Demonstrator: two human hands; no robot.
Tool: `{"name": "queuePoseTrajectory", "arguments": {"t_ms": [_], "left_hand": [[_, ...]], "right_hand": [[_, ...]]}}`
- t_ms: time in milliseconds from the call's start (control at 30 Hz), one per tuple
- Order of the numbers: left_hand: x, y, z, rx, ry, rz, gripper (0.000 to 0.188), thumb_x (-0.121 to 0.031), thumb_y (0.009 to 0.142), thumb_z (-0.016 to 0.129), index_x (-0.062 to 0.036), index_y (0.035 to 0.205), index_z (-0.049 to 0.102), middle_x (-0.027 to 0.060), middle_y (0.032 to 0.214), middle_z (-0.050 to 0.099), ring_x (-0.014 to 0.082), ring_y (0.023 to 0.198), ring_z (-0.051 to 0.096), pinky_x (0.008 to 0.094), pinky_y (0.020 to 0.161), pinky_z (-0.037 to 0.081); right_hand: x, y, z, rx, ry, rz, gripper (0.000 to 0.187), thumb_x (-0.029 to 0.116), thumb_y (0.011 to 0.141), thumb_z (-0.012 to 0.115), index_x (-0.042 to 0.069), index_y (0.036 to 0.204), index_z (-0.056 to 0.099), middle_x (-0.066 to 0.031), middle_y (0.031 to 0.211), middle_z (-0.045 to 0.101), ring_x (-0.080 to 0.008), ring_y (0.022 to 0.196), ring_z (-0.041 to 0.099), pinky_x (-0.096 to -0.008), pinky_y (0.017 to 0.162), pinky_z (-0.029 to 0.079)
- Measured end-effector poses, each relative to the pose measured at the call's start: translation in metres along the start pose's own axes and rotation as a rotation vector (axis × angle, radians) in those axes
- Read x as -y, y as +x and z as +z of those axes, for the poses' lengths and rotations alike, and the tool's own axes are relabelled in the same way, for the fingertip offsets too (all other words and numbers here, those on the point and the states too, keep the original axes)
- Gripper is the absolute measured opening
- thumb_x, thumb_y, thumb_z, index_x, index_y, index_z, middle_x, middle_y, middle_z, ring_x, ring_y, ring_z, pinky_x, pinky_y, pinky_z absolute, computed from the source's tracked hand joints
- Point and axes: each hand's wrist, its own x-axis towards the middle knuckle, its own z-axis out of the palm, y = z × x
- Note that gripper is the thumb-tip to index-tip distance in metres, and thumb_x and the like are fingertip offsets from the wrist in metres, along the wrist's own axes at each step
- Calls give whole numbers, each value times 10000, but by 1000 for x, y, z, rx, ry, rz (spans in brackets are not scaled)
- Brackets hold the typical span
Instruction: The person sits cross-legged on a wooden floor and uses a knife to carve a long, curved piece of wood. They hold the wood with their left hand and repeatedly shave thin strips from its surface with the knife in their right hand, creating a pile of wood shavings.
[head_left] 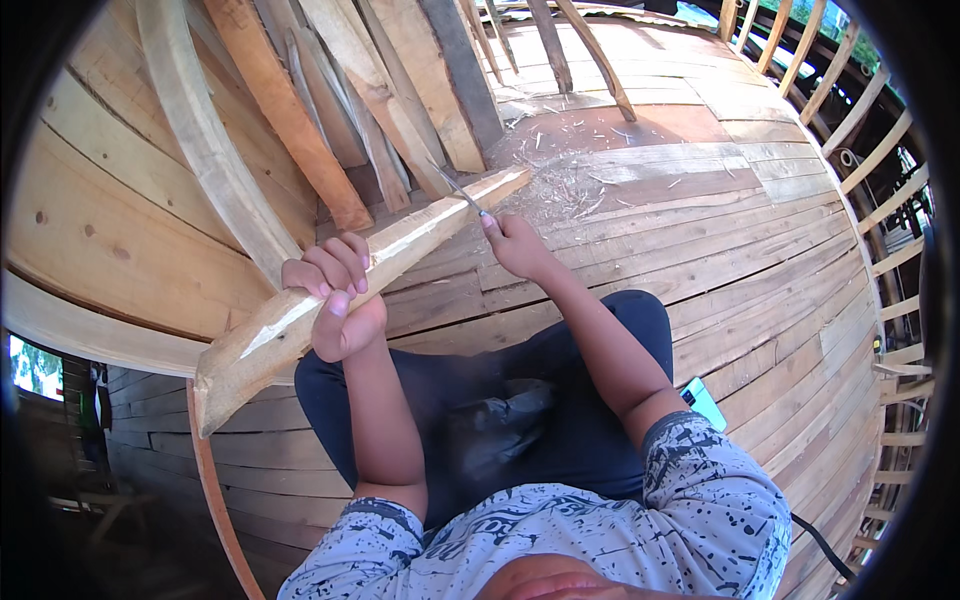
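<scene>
A long, squared wooden beam (415,237) slants across in front of me, its near end low on the left and its far end up on the right. Pale, freshly cut patches run along its upper edge. My left hand (342,295) is wrapped round the beam left of its middle, thumb on the near side. In my closed right hand (520,247) is a thin-bladed knife (466,196); its handle is mostly hidden in the fist. The blade reaches up and left across the beam near its far end.
Several boards (270,110) lean at the upper left beside a curved plank wall (130,210). Wood shavings (575,190) litter the plank floor (760,290) beyond the beam. A light-blue phone (704,404) lies by my right elbow. Upright ribs (885,250) line the right side.
</scene>
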Motion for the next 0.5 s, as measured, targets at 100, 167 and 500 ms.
{"name": "queuePoseTrajectory", "arguments": {"t_ms": [100,167,500], "left_hand": [[-5,-3,0,-65,43,5,161,-95,755,585,-165,851,475,-25,661,431,110,620,426,321,702,343],[-6,1,-1,-39,41,-3,162,-102,755,584,-168,852,473,-28,663,431,108,621,427,320,703,340],[7,17,26,6,66,-9,218,-107,726,598,-171,845,426,-31,651,395,113,591,409,309,666,351]], "right_hand": [[26,0,5,59,-193,79,658,477,1036,364,-34,705,616,-241,645,590,-411,642,592,-515,663,469],[53,-2,7,-16,-255,112,675,473,1034,325,-37,735,652,-282,703,624,-461,724,633,-539,713,490],[35,7,-3,-158,-163,98,593,355,1011,339,-23,728,697,-295,700,636,-471,706,651,-578,702,499]]}}
